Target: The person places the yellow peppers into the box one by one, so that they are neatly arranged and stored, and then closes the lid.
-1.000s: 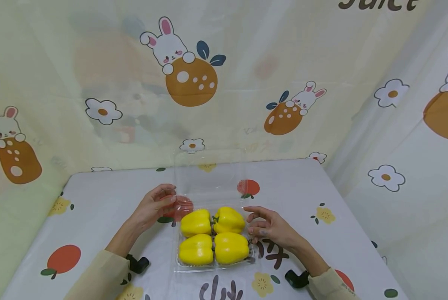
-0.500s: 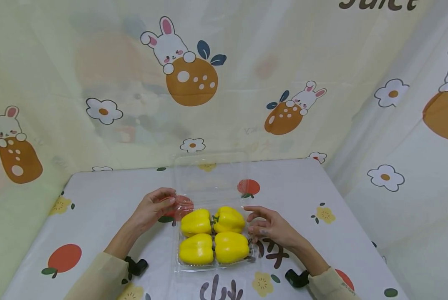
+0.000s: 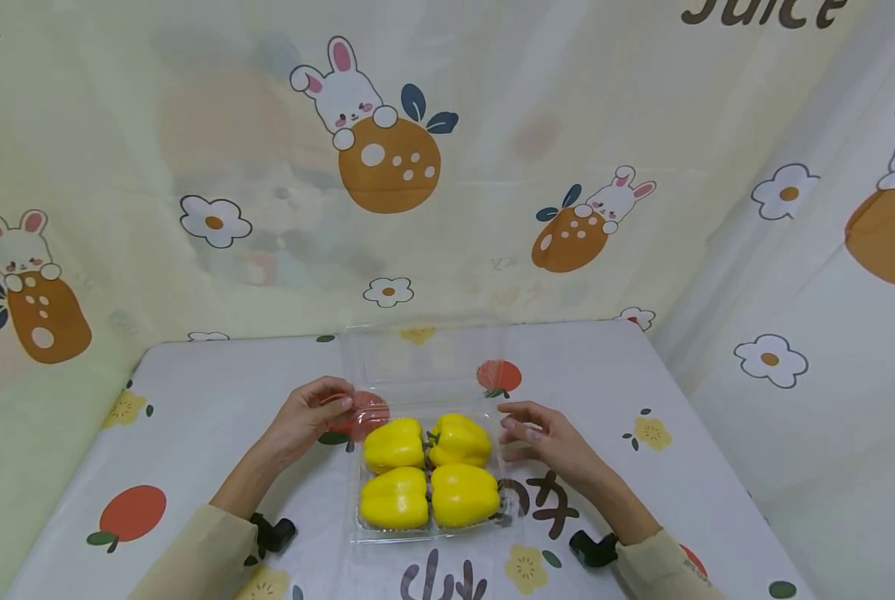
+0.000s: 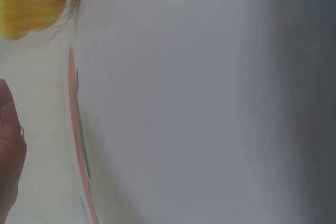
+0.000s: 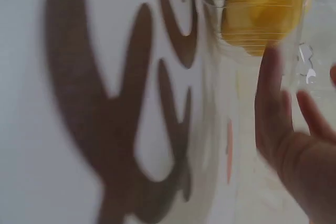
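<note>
A clear plastic clamshell box [image 3: 398,536] stands in the middle of the table, its clear lid [image 3: 447,354] swung up and back from the far side. Several yellow bell peppers [image 3: 393,497] fill the tray. At the left edge, near the hinge, are the fingertips of my left hand [image 3: 305,417], thumb and forefinger apart. My right hand [image 3: 548,442] is beside the right edge, fingers loosely bent with nothing between them. The right wrist view shows that hand's fingers [image 5: 270,82] close to the box's ribbed wall, a pepper [image 5: 257,17] showing through it.
A white tablecloth [image 3: 215,392] printed with fruit, flowers and dark lettering covers the table. Behind the table hangs a printed curtain [image 3: 477,233] with rabbits and flowers. Black wrist devices [image 3: 593,550] sit at both sleeve cuffs.
The lid has tipped farther back, its top edge now lower in the head view. My right hand has shifted slightly up and away from the box. The left hand has hardly moved.
</note>
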`<state>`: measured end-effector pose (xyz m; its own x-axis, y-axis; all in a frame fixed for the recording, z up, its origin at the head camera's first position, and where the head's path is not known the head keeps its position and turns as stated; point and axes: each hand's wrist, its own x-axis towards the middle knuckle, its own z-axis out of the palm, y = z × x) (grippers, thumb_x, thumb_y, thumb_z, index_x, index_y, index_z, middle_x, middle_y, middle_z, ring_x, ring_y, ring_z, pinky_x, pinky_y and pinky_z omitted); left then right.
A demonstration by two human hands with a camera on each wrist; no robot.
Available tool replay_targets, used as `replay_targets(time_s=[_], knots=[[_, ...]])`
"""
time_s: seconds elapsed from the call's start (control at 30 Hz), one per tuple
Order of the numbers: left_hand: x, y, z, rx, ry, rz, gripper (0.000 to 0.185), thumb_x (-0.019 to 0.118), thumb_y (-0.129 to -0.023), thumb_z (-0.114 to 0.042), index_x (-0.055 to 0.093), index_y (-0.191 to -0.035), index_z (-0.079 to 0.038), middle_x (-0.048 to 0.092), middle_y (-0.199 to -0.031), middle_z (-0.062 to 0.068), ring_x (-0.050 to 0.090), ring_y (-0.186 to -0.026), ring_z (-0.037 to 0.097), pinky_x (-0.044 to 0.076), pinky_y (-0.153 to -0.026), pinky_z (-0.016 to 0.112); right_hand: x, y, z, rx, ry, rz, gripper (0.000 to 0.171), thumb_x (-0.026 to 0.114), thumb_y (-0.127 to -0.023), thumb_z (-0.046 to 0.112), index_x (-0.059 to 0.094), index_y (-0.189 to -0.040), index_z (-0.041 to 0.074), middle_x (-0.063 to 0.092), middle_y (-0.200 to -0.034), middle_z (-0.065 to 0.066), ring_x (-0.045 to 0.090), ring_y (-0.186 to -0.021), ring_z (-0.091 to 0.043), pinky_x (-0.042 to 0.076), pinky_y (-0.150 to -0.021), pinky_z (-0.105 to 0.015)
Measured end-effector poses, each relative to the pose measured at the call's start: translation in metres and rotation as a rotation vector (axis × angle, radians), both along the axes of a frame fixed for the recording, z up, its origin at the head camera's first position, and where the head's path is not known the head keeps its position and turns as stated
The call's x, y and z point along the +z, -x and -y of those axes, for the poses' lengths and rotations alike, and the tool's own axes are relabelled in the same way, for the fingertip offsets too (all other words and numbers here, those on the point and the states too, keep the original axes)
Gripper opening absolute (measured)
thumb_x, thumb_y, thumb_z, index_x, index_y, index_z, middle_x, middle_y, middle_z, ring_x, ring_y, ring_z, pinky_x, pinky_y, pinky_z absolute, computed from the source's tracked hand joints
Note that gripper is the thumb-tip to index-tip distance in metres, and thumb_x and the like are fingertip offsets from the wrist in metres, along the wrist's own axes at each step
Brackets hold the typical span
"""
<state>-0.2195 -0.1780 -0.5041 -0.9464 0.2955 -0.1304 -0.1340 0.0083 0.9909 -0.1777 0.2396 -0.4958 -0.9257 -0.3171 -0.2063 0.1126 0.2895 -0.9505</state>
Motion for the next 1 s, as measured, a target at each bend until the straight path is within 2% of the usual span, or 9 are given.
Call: replay_targets(time_s=[0.13, 0.27, 0.37, 0.5, 0.63, 0.8, 1.0], knots=[[-0.001, 0.0, 0.001, 0.001, 0.006, 0.003, 0.031, 0.069, -0.102, -0.012, 0.064, -0.131, -0.001, 0.066, -0.113, -0.004, 0.066, -0.103, 0.018, 0.062, -0.093, 0.024, 0.012, 0.012, 0.007, -0.193, 0.053, 0.022, 0.051, 0.06, -0.109, 0.033, 0.053, -0.149, 0.001, 0.059, -0.142, -0.023, 0.069, -0.117, -0.028, 0.063, -0.097, -0.031], [-0.001, 0.001, 0.001, 0.012, 0.011, 0.012, 0.035, 0.068, -0.103, -0.012, 0.062, -0.134, 0.001, 0.067, -0.112, -0.005, 0.065, -0.103, 0.018, 0.062, -0.093, 0.024, 0.03, 0.03, 0.012, -0.292, 0.196, 0.111, 0.052, 0.055, -0.111, 0.035, 0.05, -0.151, 0.001, 0.063, -0.129, -0.013, 0.069, -0.114, -0.022, 0.062, -0.094, -0.026], [-0.002, 0.001, 0.001, 0.01, 0.019, 0.008, 0.038, 0.068, -0.103, -0.012, 0.059, -0.136, 0.003, 0.066, -0.112, -0.005, 0.065, -0.103, 0.018, 0.061, -0.093, 0.024, 0.039, 0.037, 0.014, -0.297, 0.28, 0.156, 0.052, 0.053, -0.111, 0.036, 0.051, -0.152, 0.004, 0.063, -0.125, -0.003, 0.067, -0.11, -0.018, 0.063, -0.092, -0.025], [-0.004, 0.001, 0.0, 0.007, 0.021, 0.003, 0.035, 0.067, -0.103, -0.012, 0.06, -0.135, 0.003, 0.066, -0.112, -0.005, 0.065, -0.103, 0.018, 0.061, -0.093, 0.024, 0.044, 0.041, 0.018, -0.286, 0.325, 0.173, 0.054, 0.056, -0.11, 0.036, 0.053, -0.151, 0.001, 0.065, -0.124, -0.001, 0.066, -0.11, -0.019, 0.063, -0.091, -0.026], [-0.004, 0.001, -0.001, 0.005, 0.008, -0.001, 0.032, 0.068, -0.103, -0.014, 0.064, -0.132, -0.002, 0.067, -0.113, -0.006, 0.066, -0.103, 0.017, 0.061, -0.093, 0.024, 0.045, 0.04, 0.022, -0.286, 0.328, 0.166, 0.055, 0.059, -0.109, 0.037, 0.055, -0.147, -0.002, 0.068, -0.121, -0.001, 0.067, -0.11, -0.021, 0.064, -0.091, -0.028], [-0.002, -0.002, 0.002, -0.02, -0.011, -0.014, 0.038, 0.066, -0.105, -0.02, 0.061, -0.136, 0.001, 0.068, -0.116, -0.006, 0.067, -0.104, 0.016, 0.061, -0.094, 0.024, 0.043, 0.036, 0.023, -0.291, 0.324, 0.133, 0.051, 0.059, -0.109, 0.037, 0.061, -0.142, -0.001, 0.07, -0.117, -0.001, 0.07, -0.111, -0.023, 0.064, -0.091, -0.031], [0.003, -0.007, 0.005, -0.051, -0.012, -0.002, 0.042, 0.061, -0.109, -0.026, 0.059, -0.139, 0.004, 0.071, -0.117, -0.007, 0.069, -0.105, 0.016, 0.061, -0.096, 0.027, 0.041, 0.031, 0.021, -0.275, 0.313, 0.096, 0.041, 0.06, -0.108, 0.036, 0.069, -0.127, 0.001, 0.07, -0.101, -0.001, 0.07, -0.091, -0.015, 0.065, -0.087, -0.03]])
